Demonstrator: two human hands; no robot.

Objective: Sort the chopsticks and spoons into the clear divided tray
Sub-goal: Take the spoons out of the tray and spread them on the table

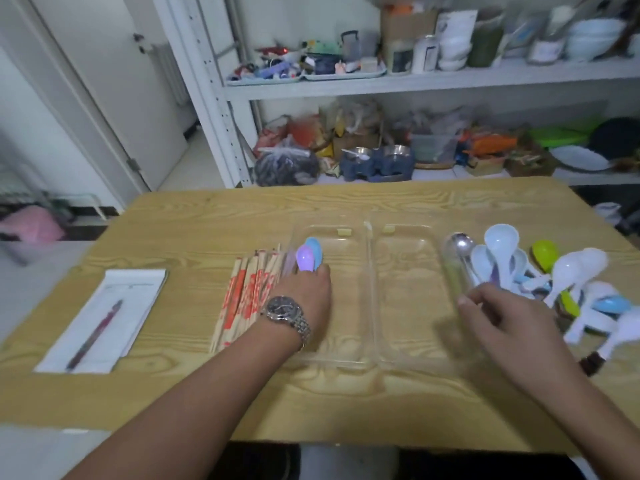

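A clear divided tray (371, 289) with two long compartments lies mid-table. My left hand (304, 296), with a wristwatch, holds a purple spoon (304, 258) and a blue spoon (316, 250) by their handles. Their bowls are over the far end of the left compartment. Paper-wrapped chopsticks (244, 296) lie bundled just left of the tray, partly under that hand. Right of the tray is a pile of plastic spoons (575, 271), white, blue and green, with a metal spoon (460, 243) at its left. My right hand (502, 317), blurred, hovers at the near handles with fingers loosely bent, gripping nothing I can see.
A white pad with a dark red pen (95, 336) lies on the wooden table (207, 223) at the left. Behind the table stand white shelves (346, 88) crowded with bowls, bags and boxes. A door is at the far left.
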